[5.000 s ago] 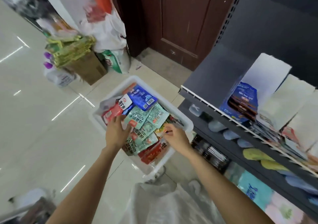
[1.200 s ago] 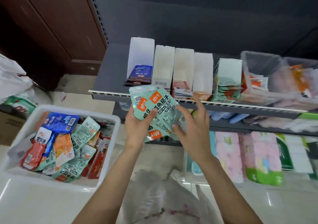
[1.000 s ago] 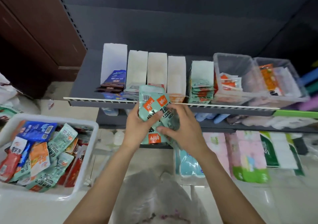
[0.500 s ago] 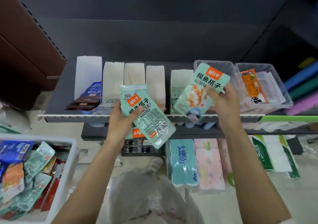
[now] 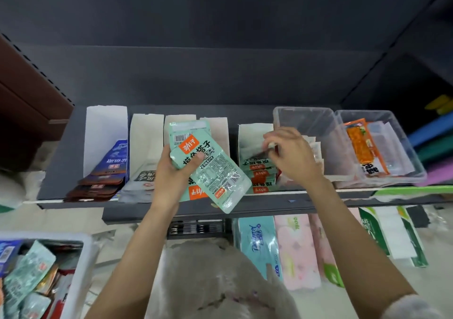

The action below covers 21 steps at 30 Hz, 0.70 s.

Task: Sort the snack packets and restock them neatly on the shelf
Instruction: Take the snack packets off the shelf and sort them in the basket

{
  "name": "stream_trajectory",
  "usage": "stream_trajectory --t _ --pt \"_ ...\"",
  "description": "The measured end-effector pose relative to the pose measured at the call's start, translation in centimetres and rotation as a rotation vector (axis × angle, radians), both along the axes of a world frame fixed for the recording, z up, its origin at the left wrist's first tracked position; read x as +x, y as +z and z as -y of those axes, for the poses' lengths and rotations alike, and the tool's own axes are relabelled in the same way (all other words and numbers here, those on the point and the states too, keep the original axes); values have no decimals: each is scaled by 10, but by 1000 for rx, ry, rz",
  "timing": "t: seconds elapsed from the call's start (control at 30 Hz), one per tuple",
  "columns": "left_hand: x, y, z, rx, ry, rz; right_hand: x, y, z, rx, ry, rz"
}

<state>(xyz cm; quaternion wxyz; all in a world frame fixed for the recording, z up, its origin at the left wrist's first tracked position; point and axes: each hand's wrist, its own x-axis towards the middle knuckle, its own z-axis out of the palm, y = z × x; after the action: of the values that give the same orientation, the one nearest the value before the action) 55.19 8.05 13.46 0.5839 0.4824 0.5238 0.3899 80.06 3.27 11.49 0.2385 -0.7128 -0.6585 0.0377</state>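
The left hand (image 5: 171, 174) grips a fanned stack of mint-green foil snack packets (image 5: 210, 169) above the dark grey shelf (image 5: 61, 161) edge — thumb across them. The right hand (image 5: 291, 156), fingers loosely curled and holding nothing visible, hovers over the matching green stack in a white paper divider (image 5: 255, 132).

A fan of mint-green snack packets (image 5: 208, 169) with orange labels is held tilted in front of the dark grey shelf (image 5: 73, 152), lowest corner pointing near-right. More green packets (image 5: 257, 171) lie stacked in a white divider at shelf centre. Mixed packets (image 5: 27, 277) fill the white bin (image 5: 84, 264) at near left.
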Motion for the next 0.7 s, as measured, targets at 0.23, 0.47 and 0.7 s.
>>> stream_trajectory --t 0.23,0.47,0.7 --pt "10 0 -8 -105 -5 76 -28 12 27 -114 34 -33" --pt "35 0 -6 -5 -75 30 -88 45 34 -134 58 -22" --pt "46 5 -14 30 -178 -3 -72 50 32 -334 120 -124"
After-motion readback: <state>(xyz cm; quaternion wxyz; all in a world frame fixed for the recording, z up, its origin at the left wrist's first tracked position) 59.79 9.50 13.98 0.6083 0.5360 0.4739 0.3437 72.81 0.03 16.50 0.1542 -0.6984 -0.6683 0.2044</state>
